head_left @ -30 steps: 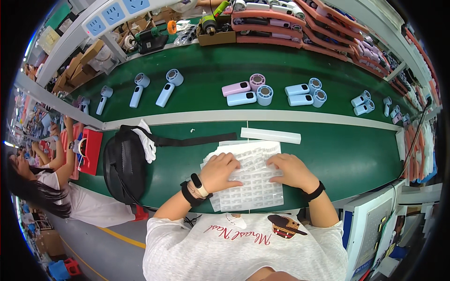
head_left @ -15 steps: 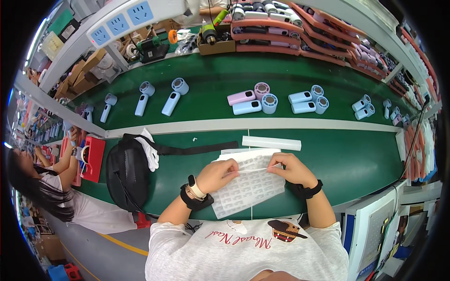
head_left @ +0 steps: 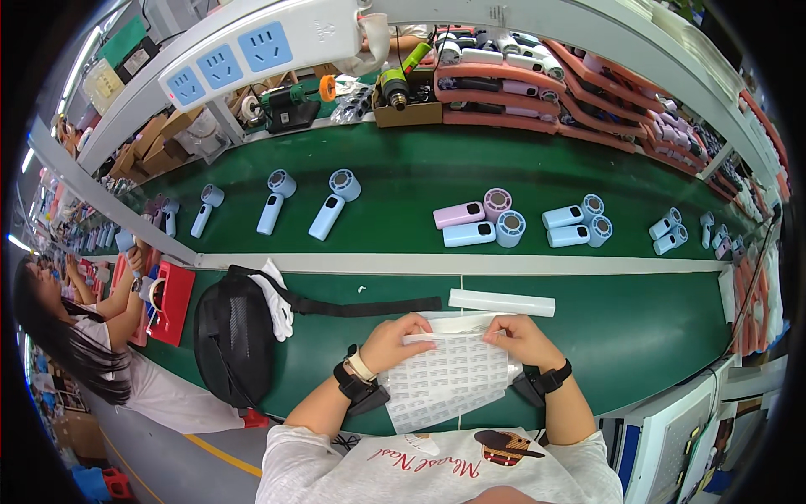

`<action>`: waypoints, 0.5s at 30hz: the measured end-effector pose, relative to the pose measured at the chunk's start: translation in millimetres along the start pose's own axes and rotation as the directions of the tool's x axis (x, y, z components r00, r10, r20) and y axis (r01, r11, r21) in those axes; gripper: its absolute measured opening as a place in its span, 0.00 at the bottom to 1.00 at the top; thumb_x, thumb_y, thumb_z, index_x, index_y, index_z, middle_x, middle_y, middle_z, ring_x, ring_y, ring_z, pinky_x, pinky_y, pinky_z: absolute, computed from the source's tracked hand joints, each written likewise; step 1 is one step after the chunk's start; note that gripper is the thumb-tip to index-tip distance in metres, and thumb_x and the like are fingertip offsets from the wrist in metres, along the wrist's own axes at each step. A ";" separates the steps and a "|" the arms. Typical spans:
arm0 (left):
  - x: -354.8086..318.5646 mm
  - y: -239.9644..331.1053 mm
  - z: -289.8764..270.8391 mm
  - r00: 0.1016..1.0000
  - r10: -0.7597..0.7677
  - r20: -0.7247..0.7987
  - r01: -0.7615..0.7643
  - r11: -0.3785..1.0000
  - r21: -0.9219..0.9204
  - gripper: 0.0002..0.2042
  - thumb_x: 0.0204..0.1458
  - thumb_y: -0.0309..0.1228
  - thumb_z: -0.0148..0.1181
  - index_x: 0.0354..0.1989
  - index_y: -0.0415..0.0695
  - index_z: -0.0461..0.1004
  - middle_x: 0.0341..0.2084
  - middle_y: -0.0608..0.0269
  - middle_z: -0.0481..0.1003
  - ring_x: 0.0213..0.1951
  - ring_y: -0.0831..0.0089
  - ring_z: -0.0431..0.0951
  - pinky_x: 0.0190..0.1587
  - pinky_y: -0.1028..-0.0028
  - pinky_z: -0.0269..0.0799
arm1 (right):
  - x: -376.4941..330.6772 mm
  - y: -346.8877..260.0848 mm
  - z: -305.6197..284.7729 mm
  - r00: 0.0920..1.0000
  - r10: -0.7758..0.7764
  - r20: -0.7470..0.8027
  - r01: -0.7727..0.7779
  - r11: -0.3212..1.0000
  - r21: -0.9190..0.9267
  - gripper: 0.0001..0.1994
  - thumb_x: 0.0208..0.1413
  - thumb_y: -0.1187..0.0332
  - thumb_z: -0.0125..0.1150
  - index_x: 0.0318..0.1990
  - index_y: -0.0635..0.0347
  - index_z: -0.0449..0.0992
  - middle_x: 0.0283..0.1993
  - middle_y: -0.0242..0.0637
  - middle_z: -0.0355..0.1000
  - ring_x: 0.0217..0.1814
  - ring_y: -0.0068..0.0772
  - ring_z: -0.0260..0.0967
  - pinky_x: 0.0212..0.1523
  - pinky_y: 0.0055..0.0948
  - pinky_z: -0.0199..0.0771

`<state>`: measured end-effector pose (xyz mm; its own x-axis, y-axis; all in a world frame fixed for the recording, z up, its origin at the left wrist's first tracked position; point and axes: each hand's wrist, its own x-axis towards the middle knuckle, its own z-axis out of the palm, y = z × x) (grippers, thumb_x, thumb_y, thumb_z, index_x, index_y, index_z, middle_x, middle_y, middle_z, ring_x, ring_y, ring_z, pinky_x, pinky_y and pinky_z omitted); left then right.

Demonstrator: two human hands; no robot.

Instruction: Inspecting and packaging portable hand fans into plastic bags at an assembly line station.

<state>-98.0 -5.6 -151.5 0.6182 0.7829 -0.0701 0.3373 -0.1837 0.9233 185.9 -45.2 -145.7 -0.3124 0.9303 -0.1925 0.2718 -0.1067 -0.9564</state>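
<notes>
At the near edge of a green bench (head_left: 638,344), a left hand (head_left: 393,344) and a right hand (head_left: 527,343) pinch the far end of printed white sheets (head_left: 449,370), fingertips drawn in against thumbs; how many sheets they grip is hard to tell. A white bar (head_left: 502,302) lies just beyond; a black bag (head_left: 231,336) sits toward the bench's left end.
</notes>
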 end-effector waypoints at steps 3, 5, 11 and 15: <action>-0.7 0.6 -1.9 1.000 -0.007 0.014 0.007 1.000 -0.019 0.11 0.47 0.29 0.66 0.37 0.42 0.71 0.24 0.64 0.77 0.27 0.79 0.75 0.32 0.79 0.69 | -4.2 -11.6 2.4 0.999 0.020 0.051 -0.019 0.999 -0.030 0.08 0.56 0.68 0.61 0.28 0.62 0.73 0.22 0.22 0.65 0.24 0.12 0.55 0.24 0.17 0.56; -2.3 -0.9 -0.7 0.999 -0.023 0.028 0.024 0.999 -0.035 0.11 0.47 0.29 0.66 0.36 0.42 0.71 0.24 0.64 0.77 0.27 0.79 0.75 0.32 0.79 0.69 | -3.7 -7.8 1.2 0.998 0.021 0.054 -0.017 0.998 -0.060 0.09 0.55 0.67 0.61 0.28 0.62 0.74 0.22 0.23 0.65 0.25 0.13 0.55 0.24 0.18 0.56; 2.4 2.8 -3.0 0.999 0.004 -0.048 -0.006 0.999 -0.043 0.07 0.47 0.28 0.66 0.30 0.40 0.75 0.23 0.63 0.77 0.27 0.79 0.76 0.31 0.79 0.70 | -0.6 -1.2 7.1 0.998 0.009 -0.066 -0.008 1.000 0.007 0.09 0.53 0.67 0.64 0.28 0.62 0.75 0.23 0.25 0.68 0.24 0.14 0.56 0.24 0.18 0.57; 2.1 -3.1 2.0 0.998 0.015 -0.063 -0.019 0.998 -0.057 0.06 0.48 0.29 0.65 0.30 0.40 0.75 0.23 0.61 0.78 0.26 0.75 0.77 0.30 0.78 0.70 | 0.4 4.3 11.1 0.981 -0.118 -0.155 0.138 0.983 0.120 0.08 0.52 0.68 0.65 0.28 0.63 0.75 0.22 0.24 0.68 0.22 0.11 0.55 0.22 0.17 0.55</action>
<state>-96.3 -4.6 -155.2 0.5770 0.8161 -0.0321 0.2844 -0.1639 0.9446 176.8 -49.2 -152.4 -0.1971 0.9795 -0.0416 0.1149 -0.0191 -0.9932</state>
